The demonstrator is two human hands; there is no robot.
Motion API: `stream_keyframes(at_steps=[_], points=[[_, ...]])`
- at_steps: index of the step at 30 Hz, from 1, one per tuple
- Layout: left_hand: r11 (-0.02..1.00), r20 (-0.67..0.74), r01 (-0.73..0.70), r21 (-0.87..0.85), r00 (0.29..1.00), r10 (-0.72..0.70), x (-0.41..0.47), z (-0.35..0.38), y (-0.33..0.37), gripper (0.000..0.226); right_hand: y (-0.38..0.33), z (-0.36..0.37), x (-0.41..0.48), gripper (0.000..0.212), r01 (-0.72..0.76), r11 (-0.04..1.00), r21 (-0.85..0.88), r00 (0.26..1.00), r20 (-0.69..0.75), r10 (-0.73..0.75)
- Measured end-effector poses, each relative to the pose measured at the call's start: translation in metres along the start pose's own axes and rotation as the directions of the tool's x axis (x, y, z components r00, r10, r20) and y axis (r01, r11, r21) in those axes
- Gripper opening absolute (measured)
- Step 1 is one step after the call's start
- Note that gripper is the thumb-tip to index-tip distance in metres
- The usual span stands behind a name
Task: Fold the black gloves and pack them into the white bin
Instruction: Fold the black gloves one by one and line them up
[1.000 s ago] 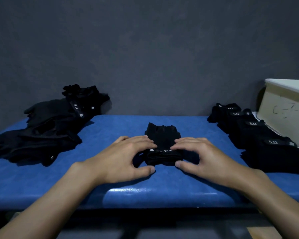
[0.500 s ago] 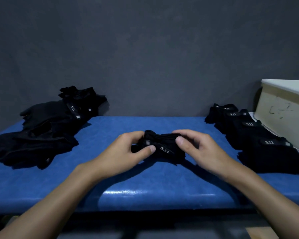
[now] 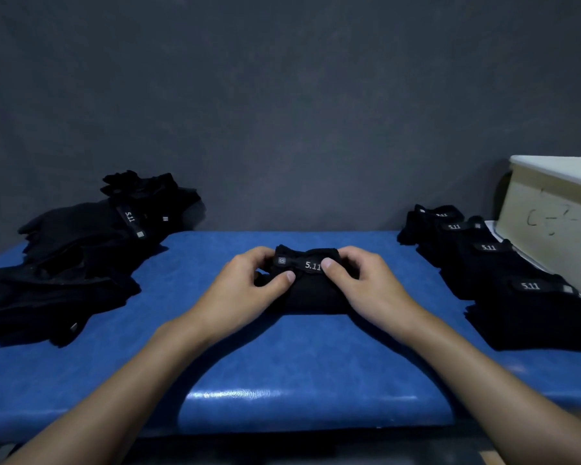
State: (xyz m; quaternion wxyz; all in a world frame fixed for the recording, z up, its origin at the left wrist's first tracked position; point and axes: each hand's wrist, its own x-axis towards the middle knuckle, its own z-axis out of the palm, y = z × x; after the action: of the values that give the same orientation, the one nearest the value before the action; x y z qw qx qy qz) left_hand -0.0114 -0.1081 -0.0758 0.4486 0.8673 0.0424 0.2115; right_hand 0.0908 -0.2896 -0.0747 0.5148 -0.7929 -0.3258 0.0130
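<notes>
A folded black glove bundle (image 3: 311,290) lies at the middle of the blue table (image 3: 282,364), its "5.11" strap facing me. My left hand (image 3: 245,290) grips its left end, thumb pressed on the front. My right hand (image 3: 366,286) grips its right end, thumb on the strap. A loose heap of unfolded black gloves (image 3: 74,256) lies at the left. A row of folded glove bundles (image 3: 503,273) lies at the right, beside the white bin (image 3: 550,223).
A dark grey wall stands close behind the table. The white bin sits at the right edge, only partly in view, with its inside hidden. The table's front edge runs just below my forearms.
Both hands lifted and rolled the glove toward the far side. The strap with "5.11" has turned up to face me, and my thumbs now press on it.
</notes>
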Motion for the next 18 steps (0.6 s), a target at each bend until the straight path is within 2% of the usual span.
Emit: stream_keyframes(at_steps=[3, 9, 13, 15, 18], points=[[0.999, 0.006, 0.001, 0.045, 1.0, -0.001, 0.0014, 0.0011, -0.0028, 0.024, 0.0008, 0.0038, 0.0054, 0.015, -0.03, 0.997, -0.078, 0.999, -0.024, 0.028], [0.998, 0.082, 0.03, 0.054, 0.996, -0.035, 0.0019, -0.0007, -0.0085, 0.066, -0.0022, 0.0059, 0.0054, 0.013, -0.052, 0.988, -0.147, 0.998, -0.041, 0.047], [0.997, 0.138, -0.06, 0.046, 0.989, 0.054, 0.0003, -0.004, -0.0034, 0.06, 0.0002, 0.0065, 0.0064, 0.018, -0.067, 0.967, -0.247, 0.996, -0.074, 0.05], [0.993, 0.187, -0.094, 0.074, 0.979, 0.079, 0.0, -0.0068, -0.0028, 0.05, 0.0014, 0.0047, 0.0048, 0.022, -0.086, 0.971, -0.221, 0.995, -0.069, 0.073], [0.983, 0.196, -0.109, 0.145, 0.977, 0.08, -0.0015, -0.0072, -0.0051, 0.043, -0.0001, 0.0002, -0.001, 0.04, -0.113, 0.971, -0.212, 0.994, -0.026, 0.11]])
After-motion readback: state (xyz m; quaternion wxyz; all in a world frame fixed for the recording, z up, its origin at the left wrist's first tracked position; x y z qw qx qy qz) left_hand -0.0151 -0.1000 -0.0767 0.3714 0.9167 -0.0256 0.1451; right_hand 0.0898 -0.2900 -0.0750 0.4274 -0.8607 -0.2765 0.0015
